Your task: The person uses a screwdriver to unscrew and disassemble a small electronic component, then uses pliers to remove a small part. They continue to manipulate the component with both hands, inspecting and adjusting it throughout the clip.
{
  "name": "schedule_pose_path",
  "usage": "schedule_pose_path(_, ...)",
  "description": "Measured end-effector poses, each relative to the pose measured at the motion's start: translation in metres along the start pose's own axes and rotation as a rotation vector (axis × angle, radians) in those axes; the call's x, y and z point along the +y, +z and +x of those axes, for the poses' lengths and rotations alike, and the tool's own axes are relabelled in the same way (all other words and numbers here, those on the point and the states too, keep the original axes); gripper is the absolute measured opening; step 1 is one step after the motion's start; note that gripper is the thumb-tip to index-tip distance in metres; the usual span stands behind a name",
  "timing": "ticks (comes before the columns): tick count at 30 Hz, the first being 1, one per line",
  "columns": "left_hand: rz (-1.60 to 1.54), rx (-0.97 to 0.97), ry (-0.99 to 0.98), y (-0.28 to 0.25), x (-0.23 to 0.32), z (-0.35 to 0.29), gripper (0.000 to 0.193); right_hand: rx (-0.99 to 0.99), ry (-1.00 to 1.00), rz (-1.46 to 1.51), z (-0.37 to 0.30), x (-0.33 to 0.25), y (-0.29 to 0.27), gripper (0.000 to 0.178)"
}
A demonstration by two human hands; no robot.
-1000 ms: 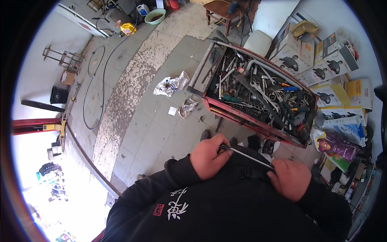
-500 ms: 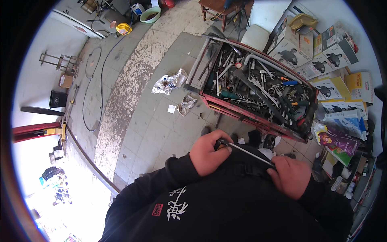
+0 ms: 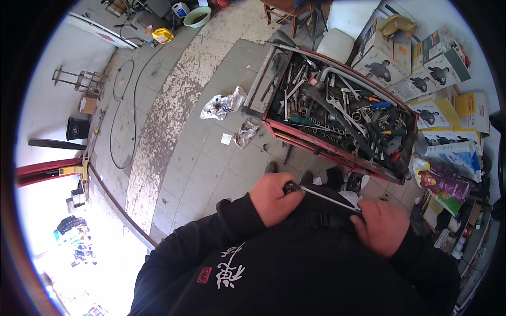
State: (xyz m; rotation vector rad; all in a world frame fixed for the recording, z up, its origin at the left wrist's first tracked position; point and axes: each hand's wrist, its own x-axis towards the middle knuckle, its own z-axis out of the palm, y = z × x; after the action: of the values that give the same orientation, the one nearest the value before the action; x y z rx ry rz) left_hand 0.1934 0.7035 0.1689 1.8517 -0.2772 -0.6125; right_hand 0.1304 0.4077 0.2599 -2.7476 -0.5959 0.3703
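A slim silver-shafted tool (image 3: 329, 199) with a dark, rounded end spans the gap in front of my body. Around its dark end my left hand (image 3: 274, 200) is closed, thumb along the top. The far end of the shaft runs to my right hand (image 3: 385, 226), whose fingers are curled over it, hiding its tip. The shaft slopes slightly down toward the right. Beyond my hands stands a red tool cart (image 3: 311, 146), its top tray crowded with wrenches (image 3: 345, 113), sockets (image 3: 332, 136) and a hammer (image 3: 329, 105).
Printed cartons (image 3: 385, 60) and plastic bags (image 3: 445, 176) are stacked right of the cart. Crumpled rags (image 3: 224, 105) and a white paper square (image 3: 225, 139) lie on the tiled floor. Farther left runs a dark hose (image 3: 135, 116). A green basin (image 3: 197, 17) stands at the back.
The view has shifted very slightly. Both hands keep the same hold on the silver-shafted tool, with hardly any movement.
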Motion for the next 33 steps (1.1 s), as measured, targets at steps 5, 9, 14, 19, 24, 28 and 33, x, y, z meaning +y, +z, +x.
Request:
schedule_pose_path(5, 0.174, -0.015, -0.015, -0.003, 0.001, 0.003, 0.024, -0.037, 0.021, 0.008, -0.001, 0.001, 0.003, 0.026)
schedule_pose_path(9, 0.222, -0.025, 0.044, -0.005, 0.0, 0.002, 0.022, -0.146, 0.057, 0.038, -0.003, 0.002, 0.002, 0.027)
schedule_pose_path(14, 0.248, -0.075, 0.041, -0.002, -0.005, 0.0, 0.023, -0.192, 0.063, 0.032, -0.005, 0.003, -0.004, 0.025)
schedule_pose_path(19, 0.204, -0.17, 0.057, -0.002, -0.008, 0.001, 0.022, -0.196, 0.025, -0.013, -0.003, 0.004, -0.009, 0.023)
schedule_pose_path(24, 0.193, -0.27, 0.02, -0.004, -0.007, 0.003, 0.023, -0.181, -0.033, -0.048, -0.001, 0.008, -0.015, 0.026)
schedule_pose_path(28, 0.171, -0.275, 0.007, -0.003, -0.01, 0.004, 0.023, -0.201, -0.017, -0.049, -0.002, 0.009, -0.015, 0.027)
schedule_pose_path(33, -0.079, -0.22, -0.151, 0.004, -0.019, 0.012, 0.024, -0.251, 0.097, 0.063, 0.001, 0.007, -0.005, 0.028)
